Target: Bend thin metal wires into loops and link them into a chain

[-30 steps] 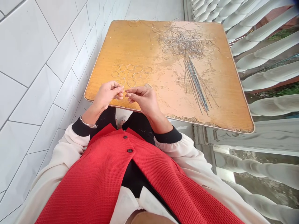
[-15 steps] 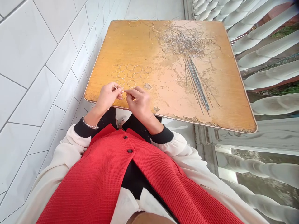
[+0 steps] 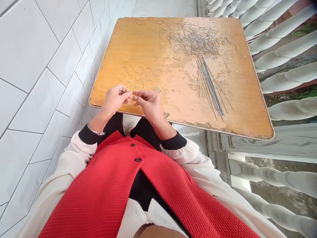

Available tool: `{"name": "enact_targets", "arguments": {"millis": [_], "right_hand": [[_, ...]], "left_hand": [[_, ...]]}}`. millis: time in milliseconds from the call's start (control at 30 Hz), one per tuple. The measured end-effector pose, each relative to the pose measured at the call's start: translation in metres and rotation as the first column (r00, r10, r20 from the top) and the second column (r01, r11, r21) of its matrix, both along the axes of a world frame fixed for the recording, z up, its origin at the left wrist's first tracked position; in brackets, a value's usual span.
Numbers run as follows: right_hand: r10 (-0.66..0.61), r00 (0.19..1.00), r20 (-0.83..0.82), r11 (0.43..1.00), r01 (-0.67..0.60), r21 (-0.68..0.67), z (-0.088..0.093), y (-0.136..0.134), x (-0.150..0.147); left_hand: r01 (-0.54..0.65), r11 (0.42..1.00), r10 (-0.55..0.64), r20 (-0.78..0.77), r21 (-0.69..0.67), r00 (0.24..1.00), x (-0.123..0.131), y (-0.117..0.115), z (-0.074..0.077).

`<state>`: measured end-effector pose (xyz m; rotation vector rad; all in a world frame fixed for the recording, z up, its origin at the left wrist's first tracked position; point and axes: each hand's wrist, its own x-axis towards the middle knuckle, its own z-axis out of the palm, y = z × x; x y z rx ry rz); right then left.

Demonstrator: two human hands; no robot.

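My left hand (image 3: 117,98) is closed in a pinch on a thin piece of wire (image 3: 129,104), which seems bent into a loop and is mostly hidden by the fingers. Right beside it, my right hand (image 3: 148,101) has its thumb and forefinger close together at the wire's end, their tips nearly touching the left fingertips. Both hands are over the near left part of the wooden table (image 3: 173,72). Just beyond them lie several wire rings (image 3: 147,70) in loose rows on the tabletop.
A tangled heap of thin wires (image 3: 198,41) covers the far right of the table. Nearer lies a bundle of straight wires (image 3: 210,86). A tiled wall (image 3: 49,89) runs along the left, a white balustrade (image 3: 287,79) along the right. The table's front edge is chipped.
My right hand has turned a little and its fingers have straightened, still at the left fingertips. My left hand stays nearly in place. The view has shifted slightly.
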<state>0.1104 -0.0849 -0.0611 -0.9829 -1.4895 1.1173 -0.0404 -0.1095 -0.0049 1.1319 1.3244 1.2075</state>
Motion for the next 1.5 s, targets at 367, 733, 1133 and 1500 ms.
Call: {"name": "enact_targets", "arguments": {"millis": [367, 733, 1133, 1500], "right_hand": [[0.077, 0.978, -0.192, 0.981, -0.108, -0.159, 0.009, -0.004, -0.001], [0.051, 0.962, -0.267, 0.967, -0.114, -0.229, 0.027, 0.011, 0.004], [-0.005, 0.944, -0.329, 0.949, -0.100, -0.299, 0.026, 0.011, 0.009], [0.069, 0.987, -0.146, 0.984, -0.092, -0.151, 0.037, 0.015, 0.003]], "left_hand": [[0.029, 0.999, -0.028, 0.024, -0.042, 0.999, -0.006, 0.002, 0.008], [0.168, 0.981, -0.163, 0.056, -0.099, 0.985, -0.010, 0.002, 0.014], [0.140, 0.988, -0.137, 0.051, -0.071, 0.989, -0.010, -0.007, -0.002], [0.094, 0.994, -0.088, -0.113, 0.048, 0.990, 0.004, -0.014, -0.007]]}}
